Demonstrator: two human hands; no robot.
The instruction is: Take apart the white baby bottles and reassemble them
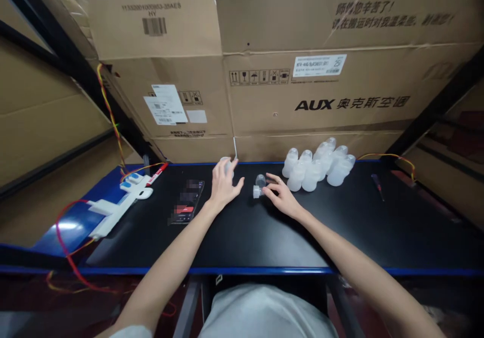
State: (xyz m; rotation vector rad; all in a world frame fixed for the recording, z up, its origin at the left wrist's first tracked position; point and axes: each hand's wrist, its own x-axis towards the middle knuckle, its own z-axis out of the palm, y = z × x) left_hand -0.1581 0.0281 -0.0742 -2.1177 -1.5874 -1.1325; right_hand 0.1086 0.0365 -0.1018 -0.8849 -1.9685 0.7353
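My left hand point(224, 182) is at the back middle of the black table, its fingers over a whitish translucent bottle point(226, 162) that they partly hide; the thumb stands apart. To its right, my right hand point(279, 192) pinches a small clear piece with a ribbed collar point(257, 191) between thumb and fingers. Just behind that piece a clear dome-shaped cap point(260, 179) shows. Several frosted bottles with clear domed caps point(296, 177) stand in a cluster to the right of my right hand.
A phone point(188, 202) lies left of my left hand. Further left are a white power strip point(121, 212), wires and a red marker point(157, 174). A screwdriver point(378, 186) lies at the right. Cardboard point(264, 106) walls the back of the black table point(260, 242).
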